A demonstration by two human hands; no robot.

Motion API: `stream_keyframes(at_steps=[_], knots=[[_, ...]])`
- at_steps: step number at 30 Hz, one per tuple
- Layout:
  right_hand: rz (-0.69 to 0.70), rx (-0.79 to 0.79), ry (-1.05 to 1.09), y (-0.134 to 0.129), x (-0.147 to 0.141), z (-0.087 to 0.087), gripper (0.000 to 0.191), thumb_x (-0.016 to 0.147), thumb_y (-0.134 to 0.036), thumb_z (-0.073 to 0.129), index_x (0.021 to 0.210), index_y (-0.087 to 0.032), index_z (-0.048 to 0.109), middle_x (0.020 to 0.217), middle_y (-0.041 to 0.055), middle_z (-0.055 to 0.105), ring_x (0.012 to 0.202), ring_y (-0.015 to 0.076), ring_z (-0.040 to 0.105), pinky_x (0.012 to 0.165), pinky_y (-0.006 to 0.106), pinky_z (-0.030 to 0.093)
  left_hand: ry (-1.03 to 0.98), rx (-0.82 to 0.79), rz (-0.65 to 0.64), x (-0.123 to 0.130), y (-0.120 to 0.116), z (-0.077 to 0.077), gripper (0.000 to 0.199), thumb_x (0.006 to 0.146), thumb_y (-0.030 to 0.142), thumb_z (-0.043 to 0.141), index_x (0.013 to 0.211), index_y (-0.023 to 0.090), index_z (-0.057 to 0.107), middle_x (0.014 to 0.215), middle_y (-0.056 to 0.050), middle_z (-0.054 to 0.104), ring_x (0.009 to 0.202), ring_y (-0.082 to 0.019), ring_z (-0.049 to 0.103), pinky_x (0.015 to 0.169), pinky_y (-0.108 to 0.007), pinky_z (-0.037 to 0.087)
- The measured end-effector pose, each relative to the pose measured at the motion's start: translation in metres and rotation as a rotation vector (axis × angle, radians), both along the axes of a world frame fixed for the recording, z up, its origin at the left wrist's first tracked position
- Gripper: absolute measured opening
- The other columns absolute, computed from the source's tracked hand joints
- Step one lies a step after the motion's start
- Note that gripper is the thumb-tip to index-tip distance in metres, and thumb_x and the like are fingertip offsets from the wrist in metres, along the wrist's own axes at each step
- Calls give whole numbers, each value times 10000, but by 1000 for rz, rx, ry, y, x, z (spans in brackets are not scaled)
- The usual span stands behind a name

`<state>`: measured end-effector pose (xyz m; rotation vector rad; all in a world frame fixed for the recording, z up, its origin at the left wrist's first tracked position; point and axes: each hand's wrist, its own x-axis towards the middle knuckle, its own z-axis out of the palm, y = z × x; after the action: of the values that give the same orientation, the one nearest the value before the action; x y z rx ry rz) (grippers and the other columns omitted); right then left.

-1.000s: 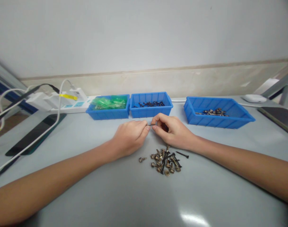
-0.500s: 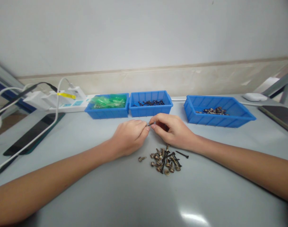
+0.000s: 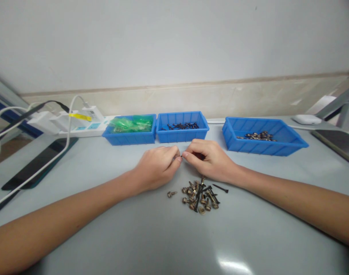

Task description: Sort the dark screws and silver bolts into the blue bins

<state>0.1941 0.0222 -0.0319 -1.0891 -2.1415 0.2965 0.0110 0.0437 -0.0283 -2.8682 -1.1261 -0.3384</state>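
My left hand [image 3: 159,164] and my right hand [image 3: 208,156] meet above the table, fingertips almost touching. Both are closed in a pinch on a thin black screw [image 3: 181,156]; only a small dark bit of it shows, the rest being covered by fingers. Just in front of my hands lies a mixed pile of brass-coloured hex-head screws [image 3: 208,206] and black screws [image 3: 197,198]. One hex-head screw [image 3: 171,194] rests apart on the left of the pile, and a single black screw [image 3: 220,188] lies off to its right.
Along the wall stand three blue bins: one with green plastic bags [image 3: 131,124], one with dark screws [image 3: 182,126], one with brownish screws [image 3: 260,136]. A power strip [image 3: 91,130] with cables and a phone [image 3: 39,162] are on the left. A white case [image 3: 307,119] sits far right.
The black screw between my fingertips shows less than before, now mostly covered. My hands have barely shifted, and the pile is unchanged.
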Motion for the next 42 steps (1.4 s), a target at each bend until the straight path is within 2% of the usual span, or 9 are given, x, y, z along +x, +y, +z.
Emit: stream_keyframes(at_steps=[4, 8, 13, 16, 22, 34, 42], knots=[[12, -5, 6, 0, 0, 0, 282, 866, -253, 474, 615, -151, 553, 583, -16, 474, 559, 88, 433, 553, 220, 293, -10, -7, -20, 1, 1, -1, 205, 904, 329, 385, 800, 179, 477, 745, -19, 605, 695, -178, 562, 567, -291, 323], [13, -39, -1, 0, 0, 0, 288, 864, -270, 470, 612, -152, 542, 569, -18, 483, 542, 86, 430, 540, 222, 288, 16, 11, -23, 1, 1, -1, 207, 913, 289, 360, 797, 175, 487, 773, -32, 612, 723, -182, 571, 591, -297, 339], [-23, -115, 38, -1, -1, -1, 140, 841, -265, 499, 785, -159, 571, 558, -45, 492, 514, 82, 446, 513, 208, 291, 25, 12, -32, 1, 2, -2, 206, 915, 264, 347, 829, 170, 509, 808, -39, 624, 765, -191, 584, 634, -304, 379], [-2, -96, 43, -2, 0, -2, 86, 815, -233, 522, 850, -164, 560, 554, -60, 478, 508, 80, 452, 516, 199, 301, 19, 3, -38, 1, 3, -2, 213, 921, 262, 339, 871, 166, 522, 825, -39, 630, 786, -195, 591, 652, -306, 394], [8, -57, 3, -1, 0, -2, 55, 799, -169, 508, 832, -164, 552, 574, -48, 500, 526, 85, 463, 528, 197, 305, 13, -1, -37, 0, 2, -2, 229, 928, 261, 322, 882, 169, 527, 821, -34, 626, 790, -201, 591, 657, -314, 398], [-48, -76, -26, 0, -1, -4, 173, 867, -245, 455, 780, -161, 579, 644, -2, 582, 566, 100, 495, 556, 208, 320, 11, 9, -6, 2, 1, -2, 272, 943, 314, 311, 822, 177, 511, 785, -27, 622, 750, -192, 585, 618, -307, 368], [-53, -67, -27, 0, 0, -3, 209, 879, -248, 439, 749, -159, 577, 630, -5, 572, 558, 94, 488, 556, 212, 316, 26, 30, -9, 1, 2, -3, 294, 949, 296, 280, 781, 178, 490, 761, -29, 608, 739, -193, 580, 619, -305, 362]])
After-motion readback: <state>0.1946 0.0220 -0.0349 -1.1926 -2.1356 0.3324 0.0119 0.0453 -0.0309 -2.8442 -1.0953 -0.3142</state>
